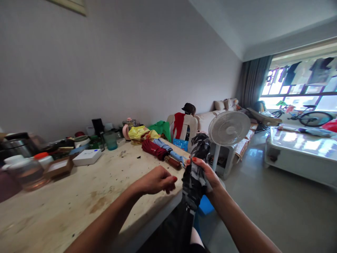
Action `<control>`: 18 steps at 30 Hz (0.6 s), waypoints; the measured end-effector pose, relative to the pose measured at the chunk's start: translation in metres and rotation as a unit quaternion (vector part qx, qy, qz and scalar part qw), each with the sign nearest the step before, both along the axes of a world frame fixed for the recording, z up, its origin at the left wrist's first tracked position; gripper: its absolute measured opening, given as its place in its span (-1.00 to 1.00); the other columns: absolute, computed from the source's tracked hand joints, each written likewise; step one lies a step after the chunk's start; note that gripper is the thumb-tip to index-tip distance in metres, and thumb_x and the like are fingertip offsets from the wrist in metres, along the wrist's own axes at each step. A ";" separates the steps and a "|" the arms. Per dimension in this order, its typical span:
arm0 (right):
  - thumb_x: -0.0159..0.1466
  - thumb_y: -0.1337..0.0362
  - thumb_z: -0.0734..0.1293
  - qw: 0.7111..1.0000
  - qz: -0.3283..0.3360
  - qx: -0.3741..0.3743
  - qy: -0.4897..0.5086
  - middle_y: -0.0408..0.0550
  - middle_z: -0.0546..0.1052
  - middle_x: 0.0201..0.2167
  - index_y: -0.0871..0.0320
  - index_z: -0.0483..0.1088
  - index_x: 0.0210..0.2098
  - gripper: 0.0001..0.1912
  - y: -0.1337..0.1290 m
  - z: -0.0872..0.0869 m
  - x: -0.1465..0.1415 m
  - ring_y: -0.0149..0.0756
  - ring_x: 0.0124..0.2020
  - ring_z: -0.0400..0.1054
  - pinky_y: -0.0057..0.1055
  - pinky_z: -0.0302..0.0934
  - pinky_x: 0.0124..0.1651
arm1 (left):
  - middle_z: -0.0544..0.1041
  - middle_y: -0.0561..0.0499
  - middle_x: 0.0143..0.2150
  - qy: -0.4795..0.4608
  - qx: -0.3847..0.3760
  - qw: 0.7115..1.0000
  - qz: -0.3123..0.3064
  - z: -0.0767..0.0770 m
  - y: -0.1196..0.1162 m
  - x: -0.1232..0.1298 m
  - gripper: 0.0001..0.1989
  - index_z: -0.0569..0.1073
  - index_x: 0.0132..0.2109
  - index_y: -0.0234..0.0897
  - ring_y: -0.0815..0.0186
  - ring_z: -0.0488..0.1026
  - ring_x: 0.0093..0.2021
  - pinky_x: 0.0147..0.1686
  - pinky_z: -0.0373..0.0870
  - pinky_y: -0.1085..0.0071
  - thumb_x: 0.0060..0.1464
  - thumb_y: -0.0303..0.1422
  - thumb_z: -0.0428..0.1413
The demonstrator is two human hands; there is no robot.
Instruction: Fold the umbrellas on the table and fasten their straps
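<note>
- Head view: the right hand [207,172] grasps the camo umbrella [191,191] around its folded canopy, fingers wrapped over the cloth. The umbrella is tilted, its upper end pointing far, beside the near right edge of the desk [123,182].
- The left hand [158,180] is over the desk, to the left of the umbrella and apart from it, its fingers loosely curled. I cannot tell whether it pinches anything small.
- The step in hand looks like gathering or smoothing the canopy; the cloth seems bunched rather than tightly rolled.
- In my judgement, further folding would call for a firm right hold while the left hand comes to the cloth.
- Three umbrellas: the camo one held, the red umbrella [155,149] and the blue umbrella [171,151] side by side on the desk's far right part.
- Two bags beyond them: one yellow bag [139,133], one green bag [161,128].
- Two boxes at left: one white box [87,158], one brown box [68,167].
- One teal cup [110,141], far on the desk.
- One fan [230,128], right of the desk.
</note>
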State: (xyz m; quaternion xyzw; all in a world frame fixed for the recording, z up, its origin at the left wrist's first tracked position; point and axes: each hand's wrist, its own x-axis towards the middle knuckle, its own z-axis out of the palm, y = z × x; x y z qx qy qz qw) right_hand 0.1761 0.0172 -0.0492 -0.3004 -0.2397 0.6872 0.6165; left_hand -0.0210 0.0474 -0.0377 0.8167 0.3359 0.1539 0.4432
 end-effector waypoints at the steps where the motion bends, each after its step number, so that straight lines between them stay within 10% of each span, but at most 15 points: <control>1: -0.06 0.25 0.51 1.000 0.003 0.004 0.005 -0.14 0.48 -0.68 0.24 0.47 -0.52 -0.79 0.000 -0.001 0.001 -0.45 -0.70 0.34 -0.59 0.30 -0.63 | 0.53 -0.11 -0.41 -0.047 -0.082 0.995 -0.033 -0.002 -0.003 0.003 -0.43 0.53 -0.36 -0.40 0.30 0.45 -0.42 -0.37 0.33 0.42 0.11 0.08 0.01; 6: -0.17 0.23 0.56 0.999 -0.006 0.052 -0.014 -0.10 0.53 -0.60 0.25 0.50 -0.48 -0.69 -0.003 -0.009 -0.005 -0.45 -0.64 0.38 -0.58 0.35 -0.55 | 0.47 -0.06 -0.38 -0.239 -0.318 0.913 -0.089 -0.036 -0.018 0.033 -0.19 0.50 -0.30 -0.45 0.36 0.38 -0.39 -0.29 0.33 0.41 -0.48 0.24 0.28; 10: -0.19 0.19 0.57 0.995 -0.044 0.077 -0.056 -0.09 0.53 -0.59 0.29 0.51 -0.47 -0.64 -0.008 -0.009 -0.008 -0.45 -0.64 0.37 -0.57 0.34 -0.57 | 0.41 0.01 -0.40 -0.246 -0.375 0.894 -0.019 -0.049 -0.022 0.044 -0.24 0.42 -0.28 -0.40 0.38 0.36 -0.43 -0.34 0.31 0.41 -0.46 0.18 0.33; 15: -0.18 0.23 0.56 0.984 -0.146 0.062 -0.076 -0.11 0.50 -0.64 0.27 0.45 -0.52 -0.68 -0.005 -0.009 -0.001 -0.42 -0.70 0.33 -0.54 0.28 -0.64 | 0.38 -0.06 -0.26 -0.164 -0.046 0.968 0.182 -0.030 -0.020 0.032 -0.47 0.34 -0.24 -0.32 0.28 0.36 -0.30 -0.39 0.29 0.41 -0.10 0.08 0.19; 18: -0.08 0.27 0.52 0.991 -0.126 0.026 -0.042 -0.14 0.51 -0.63 0.23 0.43 -0.46 -0.75 0.001 -0.016 0.009 -0.39 -0.68 0.37 -0.50 0.34 -0.59 | 0.33 -0.21 0.03 -0.172 0.270 0.913 0.251 -0.017 -0.025 0.027 -0.63 0.40 -0.15 -0.29 0.11 0.33 0.01 -0.23 0.35 0.30 -0.02 -0.13 0.18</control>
